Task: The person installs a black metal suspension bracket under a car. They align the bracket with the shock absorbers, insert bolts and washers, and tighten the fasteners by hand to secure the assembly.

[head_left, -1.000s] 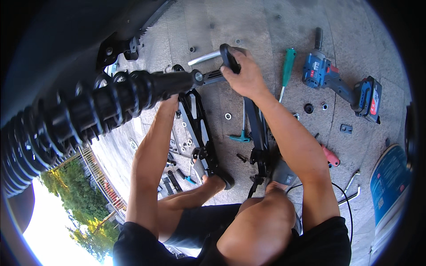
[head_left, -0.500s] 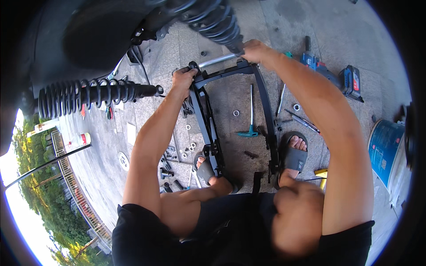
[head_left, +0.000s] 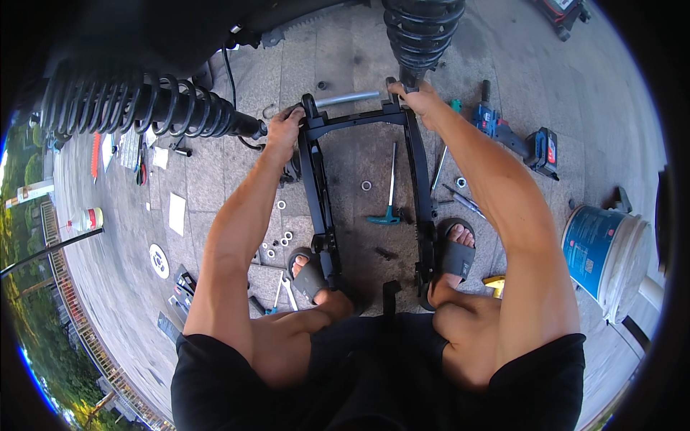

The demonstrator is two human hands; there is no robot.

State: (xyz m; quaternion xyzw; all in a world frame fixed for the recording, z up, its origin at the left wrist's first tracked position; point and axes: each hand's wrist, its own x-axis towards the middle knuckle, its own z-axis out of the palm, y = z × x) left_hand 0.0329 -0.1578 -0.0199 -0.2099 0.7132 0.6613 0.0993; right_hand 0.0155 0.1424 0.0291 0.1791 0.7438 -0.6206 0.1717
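Observation:
My left hand [head_left: 285, 128] grips the upper left corner of a black metal frame [head_left: 363, 117], beside the end of a coil shock absorber [head_left: 144, 108]. My right hand [head_left: 420, 100] is closed at the frame's upper right corner, against the lower end of a second coil shock absorber [head_left: 420, 36]; which of these its fingers press on is partly hidden. A silver tube [head_left: 348, 97] runs just behind the frame's top bar. The two long sides of the frame come down between my sandalled feet. Inside it lie a green T-handle tool [head_left: 382, 218] and a washer [head_left: 366, 185].
A blue cordless impact driver [head_left: 496, 126] and a green-handled screwdriver [head_left: 439, 165] lie to the right, with a blue-and-white bucket [head_left: 593, 251] below. Washers [head_left: 281, 205], wrenches [head_left: 287, 291], paper [head_left: 176, 214] and other tools are scattered at the left. A dark vehicle body [head_left: 302, 18] overhangs the top.
My hands have moved apart onto the frame's two upper corners, and the frame now sits straighter. The right-hand shock absorber appears higher and more upright, and the view has shifted with my head.

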